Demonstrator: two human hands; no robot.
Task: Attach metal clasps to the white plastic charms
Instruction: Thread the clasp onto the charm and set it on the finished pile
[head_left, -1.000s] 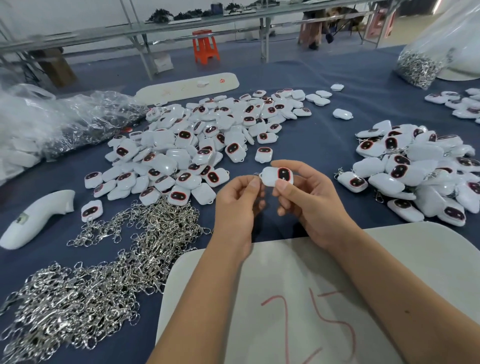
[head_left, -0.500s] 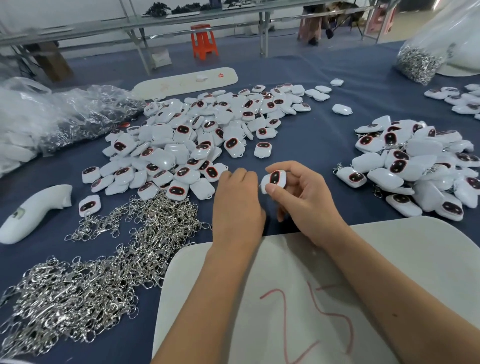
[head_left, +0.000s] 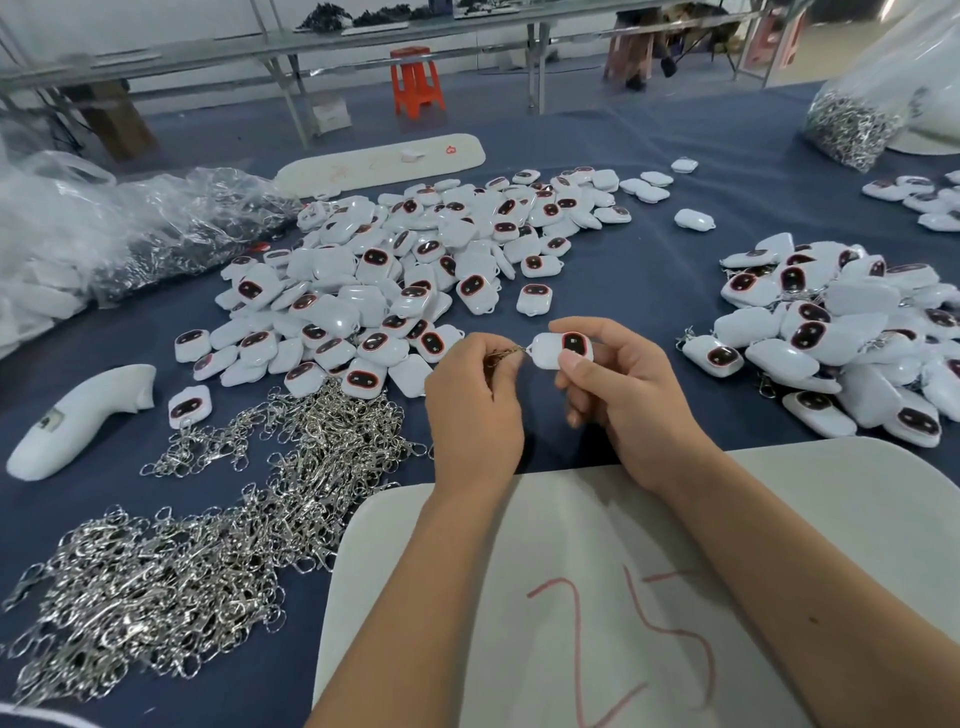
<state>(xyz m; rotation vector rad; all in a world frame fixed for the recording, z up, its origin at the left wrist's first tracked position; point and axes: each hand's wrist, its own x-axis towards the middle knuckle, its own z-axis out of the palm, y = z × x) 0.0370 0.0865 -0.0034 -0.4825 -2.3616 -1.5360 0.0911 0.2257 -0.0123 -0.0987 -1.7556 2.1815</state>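
Observation:
My right hand (head_left: 623, 395) pinches a white plastic charm (head_left: 558, 351) with a dark red-rimmed face, thumb on its front. My left hand (head_left: 475, 400) pinches a metal clasp (head_left: 506, 352) whose tip meets the charm's left end. Both hands hover above the blue cloth, just beyond a white board. A heap of loose charms (head_left: 395, 270) lies behind my left hand. A second charm pile (head_left: 841, 332) lies to the right, some with clasps showing. Loose metal clasps (head_left: 208, 530) spread over the cloth at the left.
A white board (head_left: 571, 623) marked "25" in red lies under my forearms. A white handle-shaped part (head_left: 72, 421) sits at the far left. Clear plastic bags (head_left: 104, 228) lie at the back left, a bag of clasps (head_left: 852, 119) at the back right. A long white board (head_left: 379, 161) lies beyond.
The left hand has turned and drawn slightly left, so the clasp now shows between it and the charm. The right hand has turned the charm lengthwise, face up.

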